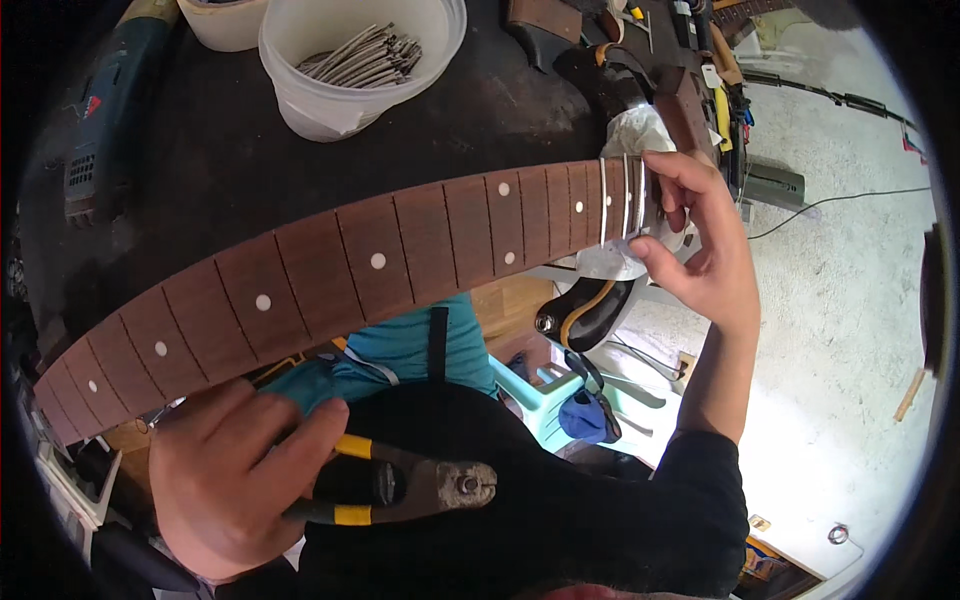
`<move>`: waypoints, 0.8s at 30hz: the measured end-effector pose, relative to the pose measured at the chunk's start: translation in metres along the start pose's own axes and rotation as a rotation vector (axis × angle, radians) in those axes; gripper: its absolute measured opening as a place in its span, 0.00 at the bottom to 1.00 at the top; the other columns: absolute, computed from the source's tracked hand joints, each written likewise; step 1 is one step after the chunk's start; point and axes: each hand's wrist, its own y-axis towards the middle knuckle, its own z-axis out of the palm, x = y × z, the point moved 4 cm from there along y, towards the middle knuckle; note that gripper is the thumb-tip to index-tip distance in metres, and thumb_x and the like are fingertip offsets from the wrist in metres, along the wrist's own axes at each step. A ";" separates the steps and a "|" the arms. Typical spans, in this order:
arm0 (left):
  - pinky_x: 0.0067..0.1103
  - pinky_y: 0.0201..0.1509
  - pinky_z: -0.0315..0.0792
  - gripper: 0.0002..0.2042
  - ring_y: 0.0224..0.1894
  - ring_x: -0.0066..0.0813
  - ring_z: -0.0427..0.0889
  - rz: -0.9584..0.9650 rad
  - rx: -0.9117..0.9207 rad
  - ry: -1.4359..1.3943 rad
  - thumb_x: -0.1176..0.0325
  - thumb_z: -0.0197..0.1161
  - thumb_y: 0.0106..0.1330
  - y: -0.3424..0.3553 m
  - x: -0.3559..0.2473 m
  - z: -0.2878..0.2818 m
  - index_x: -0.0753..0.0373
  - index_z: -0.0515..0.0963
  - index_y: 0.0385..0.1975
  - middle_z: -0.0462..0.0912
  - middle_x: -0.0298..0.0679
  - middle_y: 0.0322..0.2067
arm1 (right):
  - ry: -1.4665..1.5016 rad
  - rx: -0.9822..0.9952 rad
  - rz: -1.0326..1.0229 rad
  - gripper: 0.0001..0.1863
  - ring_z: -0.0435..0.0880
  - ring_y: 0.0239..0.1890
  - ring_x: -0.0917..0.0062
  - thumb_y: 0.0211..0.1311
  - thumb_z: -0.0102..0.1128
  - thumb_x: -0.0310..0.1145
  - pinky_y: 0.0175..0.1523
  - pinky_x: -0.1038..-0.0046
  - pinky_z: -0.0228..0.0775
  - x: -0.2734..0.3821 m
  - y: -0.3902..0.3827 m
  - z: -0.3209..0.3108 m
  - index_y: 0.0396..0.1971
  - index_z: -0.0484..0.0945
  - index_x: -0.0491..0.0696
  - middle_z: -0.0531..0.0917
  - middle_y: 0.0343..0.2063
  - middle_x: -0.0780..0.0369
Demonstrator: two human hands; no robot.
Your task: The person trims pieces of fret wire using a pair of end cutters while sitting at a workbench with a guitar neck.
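A long brown guitar fretboard (330, 270) with pale dot inlays and thin crosswise slots lies slantwise over the dark bench. Close to its right end, silver fret wires (604, 200) cross it. My right hand (705, 235) is curled there, index finger at the far edge and thumb at the near edge, pinching the ends of the last fret wire (642, 195). At the lower left, my left hand (235, 480) is closed around the handles of cutting pliers (465, 486) with yellow-and-black grips. Their jaws point right, away from the fretboard.
A white tub (365, 100) of cut fret wire stands on the bench (210, 130), near a dark green power tool (105, 120). White plastic wrap (612, 264) lies under the fretboard's right end. Several tools crowd the far right. A turquoise stool (540, 400) stands below.
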 end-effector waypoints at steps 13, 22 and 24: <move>0.29 0.30 0.71 0.22 0.24 0.33 0.81 0.029 0.033 -0.076 0.68 0.79 0.43 0.000 0.006 -0.001 0.64 0.87 0.42 0.83 0.39 0.25 | -0.062 0.046 -0.009 0.37 0.71 0.36 0.77 0.53 0.81 0.28 0.41 0.73 0.67 0.002 0.003 -0.001 0.65 0.78 0.46 0.73 0.38 0.64; 0.30 0.28 0.70 0.21 0.22 0.34 0.81 0.002 0.116 -0.146 0.68 0.80 0.44 -0.002 0.012 -0.005 0.65 0.87 0.42 0.82 0.39 0.24 | -0.072 0.058 -0.003 0.37 0.73 0.38 0.76 0.54 0.82 0.30 0.41 0.73 0.69 0.005 0.002 0.000 0.65 0.78 0.45 0.75 0.40 0.62; 0.30 0.28 0.70 0.22 0.22 0.34 0.81 0.022 0.082 -0.142 0.69 0.80 0.44 0.000 0.011 -0.003 0.65 0.87 0.42 0.82 0.39 0.24 | -0.054 0.050 -0.002 0.36 0.74 0.39 0.75 0.55 0.82 0.30 0.41 0.73 0.69 0.004 0.003 0.000 0.65 0.78 0.45 0.75 0.41 0.62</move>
